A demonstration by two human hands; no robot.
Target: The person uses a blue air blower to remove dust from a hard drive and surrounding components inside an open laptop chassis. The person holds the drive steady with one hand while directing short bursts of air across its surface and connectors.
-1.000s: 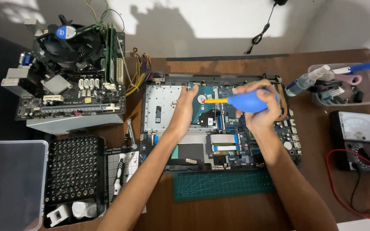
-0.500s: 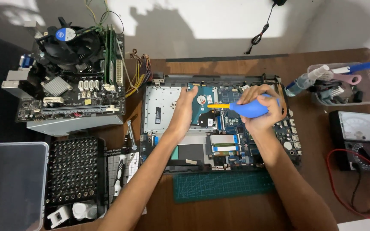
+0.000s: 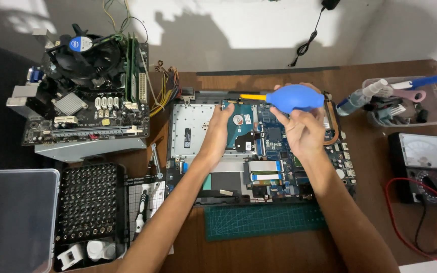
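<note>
Head view is showing two hands over an open laptop [image 3: 259, 146] in the middle of the frame. The right hand [image 3: 302, 129] is squeezing its fingers around a blue air blower [image 3: 295, 97], holding it just above, with the yellow tip pointing left. The left hand [image 3: 218, 132] is lying flat and open, pressing on the silver hard drive [image 3: 241, 132] just below the tip.

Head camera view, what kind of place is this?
Probably an electronics repair bench: an opened laptop lies on a brown table, a bare desktop motherboard sits beside it, with a screwdriver bit set and an analog multimeter nearby.
</note>
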